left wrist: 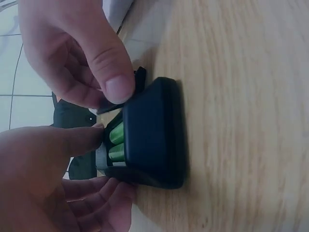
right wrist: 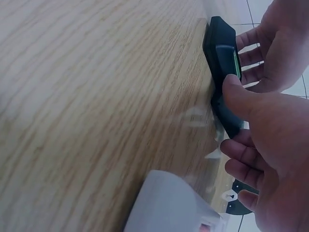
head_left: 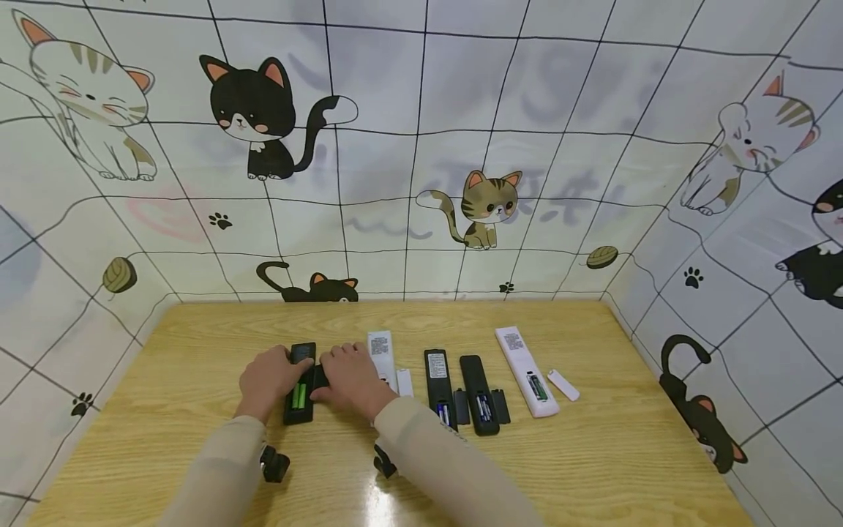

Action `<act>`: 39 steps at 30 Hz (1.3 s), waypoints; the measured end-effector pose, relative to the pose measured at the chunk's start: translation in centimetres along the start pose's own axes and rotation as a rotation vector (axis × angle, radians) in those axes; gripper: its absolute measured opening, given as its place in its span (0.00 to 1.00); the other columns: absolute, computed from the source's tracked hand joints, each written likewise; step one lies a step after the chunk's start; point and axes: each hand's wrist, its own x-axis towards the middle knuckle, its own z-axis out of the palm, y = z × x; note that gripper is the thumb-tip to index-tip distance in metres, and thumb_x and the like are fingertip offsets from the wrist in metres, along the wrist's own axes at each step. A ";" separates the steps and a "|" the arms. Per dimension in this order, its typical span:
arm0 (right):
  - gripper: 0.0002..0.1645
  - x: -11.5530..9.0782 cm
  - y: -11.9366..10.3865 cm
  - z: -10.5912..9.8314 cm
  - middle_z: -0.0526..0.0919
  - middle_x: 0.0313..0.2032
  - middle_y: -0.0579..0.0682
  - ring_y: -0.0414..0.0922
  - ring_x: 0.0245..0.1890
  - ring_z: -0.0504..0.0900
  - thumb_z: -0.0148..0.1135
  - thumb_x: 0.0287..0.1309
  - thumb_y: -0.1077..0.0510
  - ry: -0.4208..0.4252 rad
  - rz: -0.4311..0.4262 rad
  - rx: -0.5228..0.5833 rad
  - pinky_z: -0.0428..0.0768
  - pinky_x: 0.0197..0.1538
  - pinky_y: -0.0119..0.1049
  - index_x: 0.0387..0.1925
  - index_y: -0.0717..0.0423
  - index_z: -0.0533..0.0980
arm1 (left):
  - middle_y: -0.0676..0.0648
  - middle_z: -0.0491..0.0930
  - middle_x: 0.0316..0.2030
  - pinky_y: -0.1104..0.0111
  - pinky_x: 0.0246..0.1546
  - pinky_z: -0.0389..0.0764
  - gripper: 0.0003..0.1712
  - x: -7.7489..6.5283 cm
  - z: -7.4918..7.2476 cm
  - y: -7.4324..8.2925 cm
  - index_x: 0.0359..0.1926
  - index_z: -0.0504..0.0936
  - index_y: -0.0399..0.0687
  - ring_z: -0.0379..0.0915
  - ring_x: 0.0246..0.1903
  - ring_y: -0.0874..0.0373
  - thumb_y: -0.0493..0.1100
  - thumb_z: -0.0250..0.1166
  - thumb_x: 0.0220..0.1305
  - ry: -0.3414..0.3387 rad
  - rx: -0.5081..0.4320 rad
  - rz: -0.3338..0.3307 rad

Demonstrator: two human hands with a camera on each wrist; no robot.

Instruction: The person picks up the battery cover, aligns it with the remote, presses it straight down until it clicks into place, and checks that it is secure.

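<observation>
A black remote control (head_left: 300,416) lies back side up on the table, its battery compartment uncovered. Two green batteries (left wrist: 117,140) sit side by side in that compartment. My left hand (head_left: 268,377) grips the remote, thumb over the top near the batteries and fingers along its far side. Between the thumb and fingers of my right hand (head_left: 352,375) is a black battery cover (right wrist: 227,116), pinched right beside the remote's edge. In the left wrist view the cover is tilted, partly hidden behind the right thumb.
Right of my hands lie a white remote (head_left: 381,348) with its white cover (head_left: 405,382), and two black remotes (head_left: 437,377) with loose black covers (head_left: 501,406) beside them. Farther right is a pale remote (head_left: 523,366) with its cover (head_left: 563,385). Cat-patterned cloth walls (head_left: 395,161) enclose the table (head_left: 593,468).
</observation>
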 end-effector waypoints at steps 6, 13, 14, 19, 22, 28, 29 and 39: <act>0.29 0.2 0.1 0.1 0.83 0.40 0.36 0.40 0.40 0.79 0.61 0.50 0.26 0.022 0.051 0.121 0.68 0.49 0.38 0.44 0.38 0.75 | 0.39 0.80 0.35 0.64 0.22 0.68 0.33 0.3 0.1 0.0 0.49 0.79 0.35 0.72 0.28 0.50 0.63 0.60 0.63 -0.025 -0.053 -0.052; 0.27 0.4 -0.1 0.2 0.84 0.40 0.37 0.41 0.41 0.80 0.61 0.52 0.28 0.006 0.064 0.083 0.69 0.47 0.39 0.48 0.34 0.77 | 0.41 0.78 0.30 0.64 0.22 0.67 0.31 0.4 0.2 0.2 0.44 0.80 0.36 0.71 0.27 0.50 0.62 0.59 0.63 -0.028 -0.065 -0.058; 0.27 0.5 -0.2 0.3 0.84 0.41 0.37 0.41 0.42 0.79 0.61 0.53 0.27 -0.001 0.065 0.073 0.69 0.47 0.40 0.50 0.33 0.78 | 0.41 0.78 0.30 0.64 0.22 0.67 0.31 0.5 0.2 0.2 0.43 0.80 0.36 0.71 0.26 0.50 0.62 0.59 0.63 -0.024 -0.060 -0.056; 0.25 0.4 -0.2 0.3 0.83 0.40 0.37 0.40 0.41 0.79 0.60 0.54 0.28 -0.013 0.069 0.063 0.70 0.47 0.39 0.48 0.33 0.79 | 0.43 0.77 0.26 0.63 0.20 0.67 0.28 0.6 0.4 0.5 0.36 0.81 0.38 0.71 0.24 0.52 0.61 0.59 0.63 -0.011 -0.032 -0.065; 0.26 0.1 -0.3 0.2 0.83 0.39 0.38 0.40 0.40 0.79 0.61 0.54 0.28 -0.006 0.079 0.080 0.69 0.46 0.39 0.48 0.35 0.76 | 0.41 0.78 0.26 0.62 0.20 0.69 0.28 0.5 0.4 0.7 0.37 0.81 0.35 0.72 0.23 0.51 0.60 0.60 0.63 0.000 -0.016 -0.069; 0.27 -0.6 -0.5 -0.2 0.84 0.33 0.38 0.40 0.35 0.81 0.61 0.53 0.29 0.034 0.073 0.088 0.70 0.46 0.38 0.49 0.38 0.73 | 0.40 0.80 0.27 0.61 0.20 0.71 0.28 0.2 0.1 1.1 0.39 0.80 0.35 0.75 0.24 0.50 0.59 0.62 0.61 0.014 -0.003 -0.092; 0.27 -0.7 -0.5 -0.2 0.84 0.31 0.38 0.40 0.34 0.81 0.62 0.53 0.30 0.041 0.071 0.091 0.70 0.46 0.38 0.49 0.38 0.73 | 0.40 0.80 0.27 0.61 0.20 0.71 0.28 0.2 0.1 1.1 0.38 0.80 0.36 0.75 0.24 0.50 0.60 0.62 0.61 0.012 -0.005 -0.094; 0.21 -1.6 0.4 -0.9 0.86 0.29 0.37 0.37 0.31 0.82 0.61 0.59 0.36 0.145 0.016 0.156 0.71 0.49 0.37 0.49 0.39 0.75 | 0.46 0.74 0.22 0.65 0.20 0.67 0.25 0.7 -0.3 0.6 0.27 0.79 0.42 0.69 0.22 0.53 0.60 0.63 0.59 -0.057 -0.110 -0.079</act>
